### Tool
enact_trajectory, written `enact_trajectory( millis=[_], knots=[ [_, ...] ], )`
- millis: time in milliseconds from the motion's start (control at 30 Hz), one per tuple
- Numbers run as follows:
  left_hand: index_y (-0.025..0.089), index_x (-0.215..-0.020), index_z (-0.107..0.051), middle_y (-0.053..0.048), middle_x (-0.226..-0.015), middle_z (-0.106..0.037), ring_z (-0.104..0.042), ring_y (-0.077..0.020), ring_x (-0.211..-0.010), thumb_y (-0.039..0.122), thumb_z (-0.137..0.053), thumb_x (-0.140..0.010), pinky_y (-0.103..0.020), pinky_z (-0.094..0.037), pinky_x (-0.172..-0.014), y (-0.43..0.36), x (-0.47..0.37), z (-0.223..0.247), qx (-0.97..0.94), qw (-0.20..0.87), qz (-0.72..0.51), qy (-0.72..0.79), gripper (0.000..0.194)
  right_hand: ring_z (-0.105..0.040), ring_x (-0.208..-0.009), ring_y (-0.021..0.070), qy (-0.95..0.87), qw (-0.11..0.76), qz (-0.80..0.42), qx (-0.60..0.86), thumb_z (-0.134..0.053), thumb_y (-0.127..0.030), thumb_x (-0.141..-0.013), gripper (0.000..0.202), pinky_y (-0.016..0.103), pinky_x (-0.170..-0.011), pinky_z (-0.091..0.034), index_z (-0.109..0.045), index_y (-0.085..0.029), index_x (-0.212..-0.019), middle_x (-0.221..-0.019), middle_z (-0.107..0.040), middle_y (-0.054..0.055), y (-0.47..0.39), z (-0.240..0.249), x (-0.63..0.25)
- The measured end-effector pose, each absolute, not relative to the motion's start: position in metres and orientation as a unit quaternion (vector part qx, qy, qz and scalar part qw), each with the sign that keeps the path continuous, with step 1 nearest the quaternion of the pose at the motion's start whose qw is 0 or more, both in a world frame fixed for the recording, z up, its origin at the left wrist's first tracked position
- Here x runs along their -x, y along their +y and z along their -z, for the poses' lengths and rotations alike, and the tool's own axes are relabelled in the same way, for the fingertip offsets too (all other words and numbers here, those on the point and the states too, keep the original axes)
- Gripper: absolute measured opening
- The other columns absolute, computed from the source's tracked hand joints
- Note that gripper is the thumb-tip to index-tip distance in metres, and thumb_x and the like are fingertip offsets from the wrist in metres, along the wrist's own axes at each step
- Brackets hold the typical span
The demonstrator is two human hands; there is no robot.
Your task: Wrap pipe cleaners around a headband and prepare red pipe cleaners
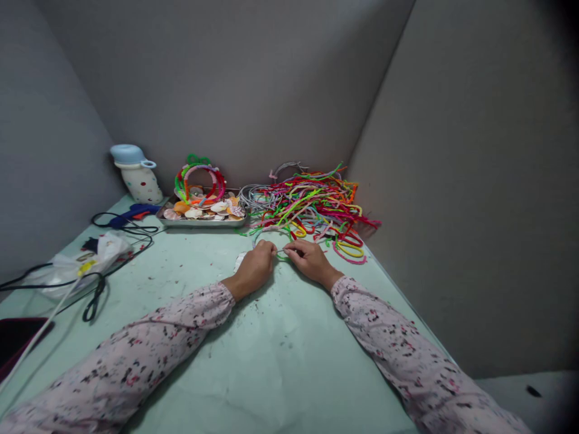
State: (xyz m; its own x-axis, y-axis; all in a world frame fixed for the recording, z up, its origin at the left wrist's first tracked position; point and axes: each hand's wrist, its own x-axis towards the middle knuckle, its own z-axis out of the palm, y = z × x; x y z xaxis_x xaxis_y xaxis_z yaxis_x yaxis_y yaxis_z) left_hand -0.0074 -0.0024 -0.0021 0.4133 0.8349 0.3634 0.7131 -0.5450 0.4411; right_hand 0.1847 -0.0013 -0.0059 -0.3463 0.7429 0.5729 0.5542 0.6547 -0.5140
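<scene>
- Grey and thin, a short strand [280,251] sits between my two hands, at the centre of my clock, above the desk [271,367].
- My left hand [259,265] has its grip together, fingertips pinched on the strand's left end.
- My right hand [310,260] pinches the other end, thumb and finger closed; both wrists come out of floral sleeves [384,328].
- Just beyond my fingers, at 11 to 12 o'clock, I see a pale curved band [256,237], partly hidden by the hands.
- At 11 o'clock, grey hoops [256,196] lie between the tray and the heap.
- At 1 o'clock spreads a tangled heap of fuzzy coloured stems [312,196], with yellow loops [350,248] at its near edge, toward 3.
- At 10 o'clock, a shallow metal tray [203,223] holds shells [219,207], with fuzzy coloured rings [181,181] standing upright among them.
- Farther out at 10, a blue-capped bottle [142,182] stands near the wall [235,78].
- At 9, I get a crumpled plastic bag [111,246] and black cable [93,301].
</scene>
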Motion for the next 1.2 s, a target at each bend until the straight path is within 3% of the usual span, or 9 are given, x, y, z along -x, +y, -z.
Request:
enact_trajectory(
  millis=[233,1200],
  knots=[
    [0.018,-0.093,-0.058,-0.006,-0.089,-0.059,-0.057,-0.0188,-0.084,0.022,-0.040,-0.092,-0.031,-0.046,-0.077,-0.0039,0.0064,-0.0022,-0.825,0.127,-0.319,0.448,0.018,-0.062,-0.078,0.0162,-0.802,0.417,-0.109,0.412,-0.056,-0.022,-0.088,0.015,0.028,-0.073,-0.047,-0.071,-0.020,-0.092,-0.084,-0.070,0.004,-0.0004,0.0060,-0.1851],
    [0.017,-0.090,-0.058,-0.007,-0.087,-0.062,-0.058,-0.0194,-0.083,0.022,-0.035,-0.093,-0.031,-0.044,-0.075,0.0009,0.0058,0.0046,-0.830,0.129,-0.279,0.466,0.024,-0.062,-0.079,0.0166,-0.810,0.411,-0.122,0.400,-0.056,-0.021,-0.089,0.015,0.028,-0.072,-0.047,-0.071,-0.020,-0.093,-0.086,-0.070,0.005,-0.0004,0.0077,-0.1854]
  ],
)
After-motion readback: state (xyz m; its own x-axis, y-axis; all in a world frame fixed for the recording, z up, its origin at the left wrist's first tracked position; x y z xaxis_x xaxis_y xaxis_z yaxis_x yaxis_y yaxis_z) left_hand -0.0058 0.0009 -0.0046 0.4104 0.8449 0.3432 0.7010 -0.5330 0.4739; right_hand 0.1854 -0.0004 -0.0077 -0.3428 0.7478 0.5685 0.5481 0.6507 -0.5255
